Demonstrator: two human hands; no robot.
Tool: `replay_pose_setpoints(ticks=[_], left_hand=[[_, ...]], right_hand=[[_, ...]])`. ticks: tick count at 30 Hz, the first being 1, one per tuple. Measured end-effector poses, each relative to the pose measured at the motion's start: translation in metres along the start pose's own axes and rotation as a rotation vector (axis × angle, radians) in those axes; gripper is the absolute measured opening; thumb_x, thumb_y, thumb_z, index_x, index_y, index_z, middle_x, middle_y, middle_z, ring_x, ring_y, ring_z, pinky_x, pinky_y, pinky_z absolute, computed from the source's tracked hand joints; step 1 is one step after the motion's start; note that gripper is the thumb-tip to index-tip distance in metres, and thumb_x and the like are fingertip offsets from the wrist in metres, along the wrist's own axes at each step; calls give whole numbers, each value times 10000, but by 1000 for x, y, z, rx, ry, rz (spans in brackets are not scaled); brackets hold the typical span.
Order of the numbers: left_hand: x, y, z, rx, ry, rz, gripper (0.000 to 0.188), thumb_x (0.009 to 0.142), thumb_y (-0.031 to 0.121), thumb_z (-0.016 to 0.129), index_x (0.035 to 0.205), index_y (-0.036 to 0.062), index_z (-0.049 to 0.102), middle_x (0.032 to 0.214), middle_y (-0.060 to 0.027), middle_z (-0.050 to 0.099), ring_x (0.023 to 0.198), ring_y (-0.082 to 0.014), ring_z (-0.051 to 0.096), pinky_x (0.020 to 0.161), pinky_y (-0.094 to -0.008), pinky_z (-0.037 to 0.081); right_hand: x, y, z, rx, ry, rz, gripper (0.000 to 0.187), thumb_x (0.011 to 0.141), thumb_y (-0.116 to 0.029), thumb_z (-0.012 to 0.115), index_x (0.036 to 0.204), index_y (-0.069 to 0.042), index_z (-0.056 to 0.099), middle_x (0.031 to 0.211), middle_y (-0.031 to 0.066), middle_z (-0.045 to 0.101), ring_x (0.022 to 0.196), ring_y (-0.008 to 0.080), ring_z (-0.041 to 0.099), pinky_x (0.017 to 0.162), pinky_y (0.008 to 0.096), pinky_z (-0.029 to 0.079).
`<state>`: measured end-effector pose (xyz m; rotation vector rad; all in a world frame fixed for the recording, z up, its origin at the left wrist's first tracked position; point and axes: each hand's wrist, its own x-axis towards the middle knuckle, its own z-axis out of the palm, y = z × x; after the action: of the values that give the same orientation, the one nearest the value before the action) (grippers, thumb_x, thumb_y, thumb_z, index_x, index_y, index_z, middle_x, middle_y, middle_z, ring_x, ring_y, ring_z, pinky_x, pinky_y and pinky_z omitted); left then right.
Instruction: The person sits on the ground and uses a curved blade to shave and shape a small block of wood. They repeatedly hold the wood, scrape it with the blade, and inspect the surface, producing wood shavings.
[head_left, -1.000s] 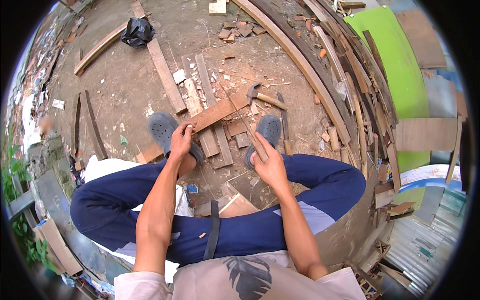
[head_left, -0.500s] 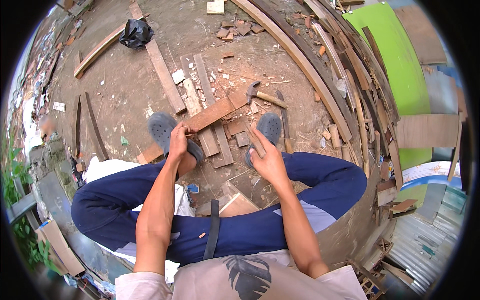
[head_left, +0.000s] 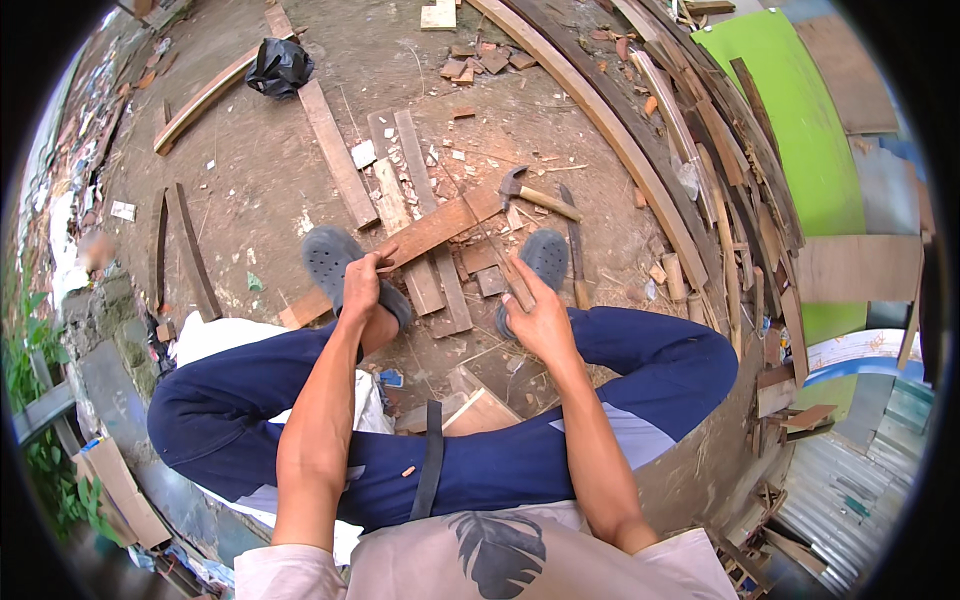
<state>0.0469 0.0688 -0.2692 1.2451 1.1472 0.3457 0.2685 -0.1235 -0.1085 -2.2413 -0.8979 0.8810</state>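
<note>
A reddish-brown plank (head_left: 435, 226) lies aslant in front of me across other boards. My left hand (head_left: 362, 287) grips its near edge, fingers closed, beside my left clog (head_left: 328, 262). My right hand (head_left: 541, 322) is wrapped round the brown handle of what looks like a handsaw (head_left: 517, 287). Its thin blade shows nearly edge-on, running forward across the plank close to its far right end. Just beyond that end rests a claw hammer (head_left: 545, 203) with a wooden handle. Reddish dust and chips lie around the plank.
Loose boards (head_left: 335, 155) lie ahead, one with a black plastic bag (head_left: 278, 68) on it. Long timbers (head_left: 600, 125) and a green panel (head_left: 785, 130) line the right. Wood offcuts (head_left: 480, 410) lie between my legs, and a dark bar (head_left: 573, 235) beside my right clog (head_left: 545, 258).
The handsaw has tilted slightly, and its thin blade now shows as a line across the plank. My left hand keeps its hold. The whole view has shifted a little.
</note>
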Motion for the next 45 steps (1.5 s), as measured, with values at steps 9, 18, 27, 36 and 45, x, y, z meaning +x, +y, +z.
replay_pose_setpoints(ticks=[9, 18, 27, 36, 45], left_hand=[[0, -5, -2, 42, 70, 89, 473, 1032, 330, 411, 1316, 84, 698, 1116, -207, 748, 983, -235, 710, 873, -350, 549], [2, -7, -4, 172, -7, 44, 479, 1066, 357, 432, 1306, 34, 693, 1261, -103, 724, 1070, -230, 707, 902, -340, 550], [-1, 0, 3, 346, 139, 23, 388, 952, 382, 684, 1051, 18, 777, 969, -165, 781, 834, -168, 719, 767, -314, 543], [-8, 10, 5, 181, 161, 112, 300, 893, 255, 780, 1056, 3, 778, 1096, -128, 777, 952, -152, 727, 859, -274, 547], [-10, 8, 9, 216, 228, 140, 275, 884, 239, 789, 1036, 9, 788, 1033, -132, 786, 886, -154, 744, 823, -286, 561]], right_hand=[[-68, -27, -42, 29, -8, -94, 599, 907, -126, 676, 1484, -146, 516, 1150, 307, 681, 1098, 485, 646, 929, 467, 528], [-41, -3, -13, 96, -31, -26, 594, 913, -109, 663, 1487, -142, 515, 1235, 303, 653, 1177, 467, 618, 987, 452, 506], [-43, -11, -26, 29, -41, 8, 581, 916, -112, 668, 1477, -98, 518, 1214, 320, 651, 1104, 461, 659, 930, 451, 527], [-64, -25, -31, 8, -8, -89, 566, 916, -105, 660, 1466, -92, 529, 1221, 336, 635, 1040, 484, 661, 901, 464, 531], [-34, -15, -19, -12, -26, 9, 557, 904, -105, 683, 1444, -83, 546, 1105, 289, 697, 1034, 496, 657, 917, 470, 531]])
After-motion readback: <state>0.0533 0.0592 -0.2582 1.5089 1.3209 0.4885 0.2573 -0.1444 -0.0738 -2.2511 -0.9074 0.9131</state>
